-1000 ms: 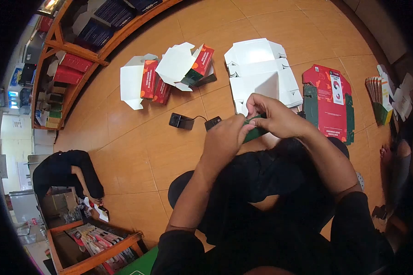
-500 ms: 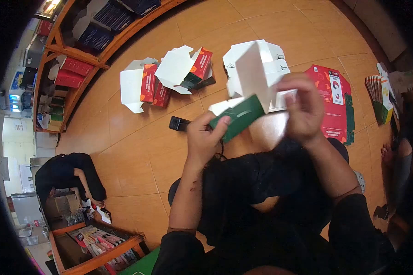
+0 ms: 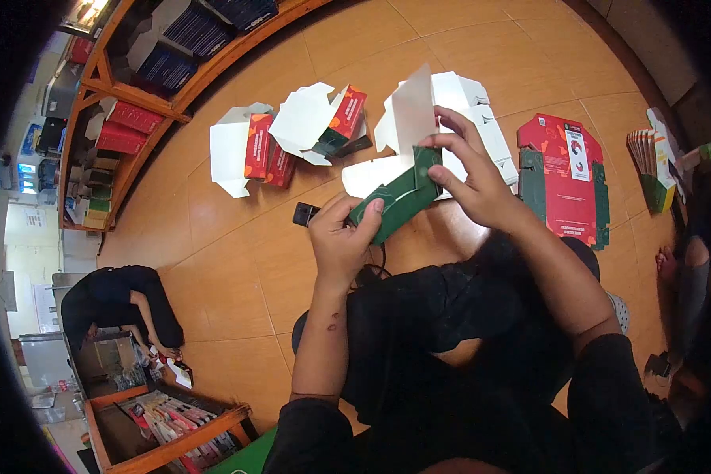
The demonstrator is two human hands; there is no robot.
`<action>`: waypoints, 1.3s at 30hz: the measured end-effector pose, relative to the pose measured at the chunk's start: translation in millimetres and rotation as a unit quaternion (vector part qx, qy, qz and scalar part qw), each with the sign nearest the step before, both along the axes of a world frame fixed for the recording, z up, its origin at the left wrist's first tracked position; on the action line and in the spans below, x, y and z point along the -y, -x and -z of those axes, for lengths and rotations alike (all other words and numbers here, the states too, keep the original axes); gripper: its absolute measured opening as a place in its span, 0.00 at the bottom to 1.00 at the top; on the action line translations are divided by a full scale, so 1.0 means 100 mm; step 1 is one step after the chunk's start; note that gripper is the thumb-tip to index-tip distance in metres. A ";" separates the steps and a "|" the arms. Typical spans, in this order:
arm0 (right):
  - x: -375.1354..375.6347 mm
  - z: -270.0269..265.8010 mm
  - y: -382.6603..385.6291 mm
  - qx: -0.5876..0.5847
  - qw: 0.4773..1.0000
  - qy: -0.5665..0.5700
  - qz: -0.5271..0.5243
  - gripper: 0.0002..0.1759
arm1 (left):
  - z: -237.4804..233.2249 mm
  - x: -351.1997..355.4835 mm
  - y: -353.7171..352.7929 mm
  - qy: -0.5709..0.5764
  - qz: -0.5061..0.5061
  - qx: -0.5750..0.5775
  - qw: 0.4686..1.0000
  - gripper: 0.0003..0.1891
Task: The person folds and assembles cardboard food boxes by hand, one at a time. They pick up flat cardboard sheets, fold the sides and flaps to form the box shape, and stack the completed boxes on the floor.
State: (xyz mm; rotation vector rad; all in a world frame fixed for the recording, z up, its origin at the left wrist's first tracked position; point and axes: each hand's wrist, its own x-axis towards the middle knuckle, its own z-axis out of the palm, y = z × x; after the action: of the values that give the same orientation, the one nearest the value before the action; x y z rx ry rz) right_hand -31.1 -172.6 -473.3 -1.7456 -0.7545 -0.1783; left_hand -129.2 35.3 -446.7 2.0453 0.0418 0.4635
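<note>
A partly folded carton with a green side (image 3: 403,197) and white inner flaps is held up in front of me. My left hand (image 3: 344,237) grips its left end, thumb on the green face. Fingers of my right hand (image 3: 470,166) pinch its right end, where a white flap (image 3: 420,114) stands up. Behind it, flat white carton sheets (image 3: 482,126) lie on the floor. To their right is a flat red and green carton sheet (image 3: 561,182), printed side up.
Folded red and white boxes (image 3: 257,146) stand at the upper left, beyond a small black object (image 3: 304,215). A wooden shelf (image 3: 142,99) holds more boxes. One person (image 3: 118,300) bends at the left; another person's leg (image 3: 694,276) shows at right. Folded cartons (image 3: 652,170) stand there.
My right hand has moved left and up onto the carton's end. The green carton now shows a bent, folded side, and its white flap stands narrower.
</note>
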 end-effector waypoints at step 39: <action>0.13 0.02 -0.04 -0.485 0.846 -0.216 -0.054 0.26 | 0.23 -0.17 -0.02 0.425 0.069 -0.093 0.898 0.27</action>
State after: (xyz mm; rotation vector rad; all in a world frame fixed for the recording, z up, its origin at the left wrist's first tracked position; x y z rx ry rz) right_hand -27.0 -185.7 -475.0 -1.1232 -0.0354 0.5542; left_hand -127.5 52.1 -469.9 1.2055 0.1802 0.1102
